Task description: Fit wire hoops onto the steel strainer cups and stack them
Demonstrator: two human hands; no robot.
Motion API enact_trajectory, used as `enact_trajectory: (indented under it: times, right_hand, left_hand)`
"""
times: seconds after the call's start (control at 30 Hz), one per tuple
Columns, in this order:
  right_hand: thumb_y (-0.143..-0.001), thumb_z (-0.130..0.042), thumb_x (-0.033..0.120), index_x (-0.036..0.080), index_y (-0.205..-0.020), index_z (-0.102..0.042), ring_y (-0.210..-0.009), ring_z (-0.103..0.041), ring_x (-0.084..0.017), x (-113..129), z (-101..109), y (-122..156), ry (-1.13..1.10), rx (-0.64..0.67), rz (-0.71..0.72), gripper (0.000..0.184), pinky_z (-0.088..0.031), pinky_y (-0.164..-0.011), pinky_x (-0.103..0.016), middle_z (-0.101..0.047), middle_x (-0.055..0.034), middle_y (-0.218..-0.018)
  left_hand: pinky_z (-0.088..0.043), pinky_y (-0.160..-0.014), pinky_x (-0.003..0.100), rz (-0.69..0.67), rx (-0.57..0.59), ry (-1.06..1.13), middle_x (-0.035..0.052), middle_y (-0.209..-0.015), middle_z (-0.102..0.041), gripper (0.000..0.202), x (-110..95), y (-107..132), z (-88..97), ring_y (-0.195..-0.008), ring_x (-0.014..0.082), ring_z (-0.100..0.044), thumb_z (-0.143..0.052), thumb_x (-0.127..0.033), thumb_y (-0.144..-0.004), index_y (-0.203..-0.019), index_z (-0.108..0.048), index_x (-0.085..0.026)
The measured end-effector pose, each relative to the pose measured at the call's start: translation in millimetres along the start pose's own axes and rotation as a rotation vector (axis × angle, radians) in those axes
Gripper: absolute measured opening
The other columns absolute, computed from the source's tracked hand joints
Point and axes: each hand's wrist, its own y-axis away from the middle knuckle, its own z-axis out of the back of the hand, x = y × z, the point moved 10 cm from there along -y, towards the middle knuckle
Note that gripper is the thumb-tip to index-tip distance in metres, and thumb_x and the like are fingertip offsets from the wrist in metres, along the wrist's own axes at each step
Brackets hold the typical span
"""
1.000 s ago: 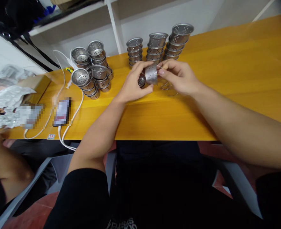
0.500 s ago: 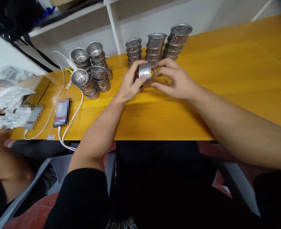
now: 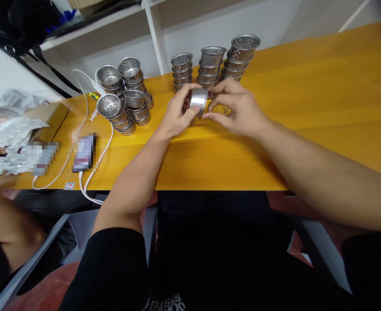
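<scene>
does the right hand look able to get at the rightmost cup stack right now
Likely yes: the right hand is just in front of the rightmost cup stack, with nothing visible between them.

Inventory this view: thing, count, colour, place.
Table: one, yellow, centre
Held cup: one, silver, in left hand
Back cup stacks: three, silver, far edge
Left cup stacks: at least four, silver, left of centre
Wire pieces: uncountable, metallic, by right hand
Blurred devices: two, greyish, left
Cables: several, white, around devices
Small item: one, yellow, beside cables
Tag: one, white, near edge
Packaging: several, whitish, far left
Box: one, brown, far left
Bag: one, black, upper left
Shelf: one, white, behind table
Chair parts: several, grey, below table
Co-worker's arm: one, bare, lower left
Left hand: one, bare, gripping cup
Right hand: one, bare, beside cup
</scene>
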Motion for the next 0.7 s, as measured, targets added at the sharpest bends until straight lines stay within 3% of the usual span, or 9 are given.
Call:
enact_trajectory:
  times: [0.2, 0.27, 0.37, 0.43, 0.5, 0.57, 0.63, 0.7]
  right_hand:
    - [-0.105, -0.088, 0.101, 0.053, -0.122, -0.098, -0.170, -0.065, -0.059, 1, 1, -2, -0.020, -0.007, 0.069, 0.052, -0.052, -0.146, -0.089, -0.085, -0.0067, -0.163]
    - [-0.103, -0.095, 0.099, 0.048, -0.119, -0.099, -0.167, -0.069, -0.060, -2, -2, -4, -0.030, 0.011, 0.077, 0.054, -0.055, -0.144, -0.089, -0.085, -0.0088, -0.164]
    - [-0.101, -0.101, 0.097, 0.044, -0.119, -0.100, -0.168, -0.071, -0.058, -5, -5, -5, -0.036, 0.022, 0.098, 0.056, -0.057, -0.144, -0.085, -0.085, -0.0098, -0.166]
    - [-0.105, -0.097, 0.099, 0.042, -0.121, -0.099, -0.169, -0.071, -0.056, -2, -5, -5, -0.033, 0.020, 0.155, 0.059, -0.055, -0.147, -0.083, -0.085, -0.0091, -0.168]
    - [-0.111, -0.090, 0.099, 0.039, -0.125, -0.098, -0.171, -0.071, -0.055, 0, -1, -4, -0.018, 0.005, 0.218, 0.062, -0.052, -0.151, -0.083, -0.084, -0.0089, -0.173]
    - [-0.116, -0.087, 0.094, 0.040, -0.127, -0.096, -0.171, -0.071, -0.053, -8, 4, -3, 0.015, -0.028, 0.232, 0.057, -0.052, -0.152, -0.081, -0.082, -0.0085, -0.178]
    - [-0.119, -0.088, 0.087, 0.039, -0.126, -0.095, -0.168, -0.073, -0.051, -27, 8, -5, 0.068, -0.035, 0.191, 0.048, -0.055, -0.151, -0.079, -0.080, -0.0108, -0.178]
    - [-0.119, -0.090, 0.078, 0.034, -0.123, -0.095, -0.163, -0.077, -0.054, -51, 6, -7, 0.129, 0.018, 0.136, 0.045, -0.058, -0.146, -0.081, -0.082, -0.0177, -0.173]
  left_hand:
    - [-0.074, -0.116, 0.050, 0.099, -0.024, -0.103, 0.0066, -0.135, -0.092, 0.029, 10, -3, 5.2, -0.126, 0.0329, -0.092, -0.073, -0.048, -0.122, -0.146, -0.080, -0.033]
    - [-0.073, -0.119, 0.052, 0.133, -0.029, -0.120, 0.0061, -0.131, -0.090, 0.034, 16, -3, 7.1, -0.130, 0.0352, -0.091, -0.070, -0.060, -0.125, -0.142, -0.080, -0.033]
    - [-0.071, -0.122, 0.056, 0.160, -0.081, -0.079, 0.0068, -0.124, -0.086, 0.064, 26, -3, 13.4, -0.133, 0.0376, -0.089, -0.057, -0.091, -0.125, -0.134, -0.079, -0.032]
    - [-0.072, -0.121, 0.059, 0.122, -0.182, 0.034, 0.0079, -0.120, -0.084, 0.084, 31, -3, 23.0, -0.127, 0.0374, -0.087, -0.046, -0.110, -0.117, -0.127, -0.077, -0.033]
    - [-0.074, -0.119, 0.059, 0.056, -0.306, 0.214, 0.0074, -0.119, -0.084, 0.088, 38, -4, 34.3, -0.121, 0.0358, -0.084, -0.052, -0.120, -0.108, -0.123, -0.076, -0.037]
    - [-0.075, -0.123, 0.056, 0.031, -0.409, 0.388, 0.0036, -0.125, -0.087, 0.074, 53, -6, 42.2, -0.124, 0.0321, -0.084, -0.075, -0.112, -0.106, -0.126, -0.073, -0.041]
    - [-0.072, -0.134, 0.051, 0.090, -0.503, 0.492, -0.0010, -0.134, -0.088, 0.055, 77, -8, 46.3, -0.136, 0.0276, -0.082, -0.096, -0.085, -0.111, -0.131, -0.068, -0.042]
    - [-0.069, -0.140, 0.049, 0.227, -0.599, 0.548, -0.0006, -0.140, -0.087, 0.043, 105, -7, 46.9, -0.145, 0.0258, -0.081, -0.098, -0.063, -0.119, -0.135, -0.067, -0.038]
